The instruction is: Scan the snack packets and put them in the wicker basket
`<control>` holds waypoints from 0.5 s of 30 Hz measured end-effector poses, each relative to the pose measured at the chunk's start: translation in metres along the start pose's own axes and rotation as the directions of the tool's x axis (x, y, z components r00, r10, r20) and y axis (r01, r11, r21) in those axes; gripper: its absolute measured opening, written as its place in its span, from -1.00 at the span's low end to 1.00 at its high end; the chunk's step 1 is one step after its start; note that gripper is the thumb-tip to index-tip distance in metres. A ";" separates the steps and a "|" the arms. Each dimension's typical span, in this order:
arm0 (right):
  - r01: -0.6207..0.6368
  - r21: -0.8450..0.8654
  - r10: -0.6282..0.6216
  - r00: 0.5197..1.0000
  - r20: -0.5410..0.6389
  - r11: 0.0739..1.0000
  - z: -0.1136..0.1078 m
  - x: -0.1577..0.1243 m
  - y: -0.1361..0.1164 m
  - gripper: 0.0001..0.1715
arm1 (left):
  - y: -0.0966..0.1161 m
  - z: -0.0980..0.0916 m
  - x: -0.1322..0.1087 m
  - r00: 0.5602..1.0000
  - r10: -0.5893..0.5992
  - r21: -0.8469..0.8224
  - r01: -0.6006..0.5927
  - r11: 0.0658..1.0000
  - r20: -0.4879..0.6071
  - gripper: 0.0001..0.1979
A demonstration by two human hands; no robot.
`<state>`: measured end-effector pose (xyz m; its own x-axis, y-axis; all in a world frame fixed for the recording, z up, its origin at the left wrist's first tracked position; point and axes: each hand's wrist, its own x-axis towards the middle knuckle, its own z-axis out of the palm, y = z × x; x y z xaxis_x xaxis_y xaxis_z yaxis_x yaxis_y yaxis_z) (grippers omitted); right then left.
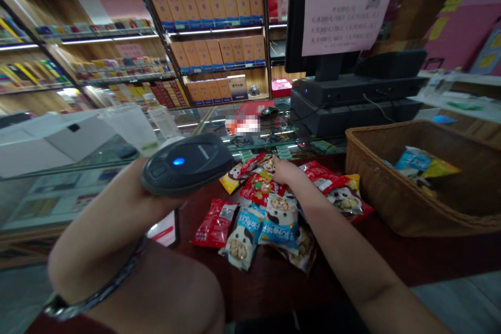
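My left hand (154, 203) grips a black handheld barcode scanner (186, 164) with a glowing blue light on top. My right hand (285, 171) reaches into a loose pile of snack packets (266, 214) and rests on the red and yellow packets at its far side. Its fingers are partly hidden, so I cannot tell whether it holds one. The pile lies on a dark red counter (250, 292), with a red packet (215, 223) at its left and blue-and-white packets (278, 224) at the front.
A wicker basket (385, 133) holding several packets stands to the right of the pile. Behind it are a till terminal (352, 96) and a monitor with a paper sign (346, 13). A glass display counter (78, 167) with a white box (50, 141) lies to the left, before stocked shelves (207, 26).
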<state>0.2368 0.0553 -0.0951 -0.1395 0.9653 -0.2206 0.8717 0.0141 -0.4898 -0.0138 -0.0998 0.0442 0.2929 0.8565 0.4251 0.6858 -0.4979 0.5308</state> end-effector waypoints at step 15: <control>0.193 0.920 -0.187 0.973 -0.135 0.341 -0.064 -0.007 0.036 -0.13 | -0.004 0.000 0.000 1.000 0.007 0.002 -0.007 1.000 -0.009 -0.60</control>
<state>0.2990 0.0655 -0.0573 -0.2356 0.9718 -0.0089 -0.1620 -0.0483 -0.9856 -0.0167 -0.0978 0.0419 0.2917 0.8515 0.4358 0.6850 -0.5039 0.5261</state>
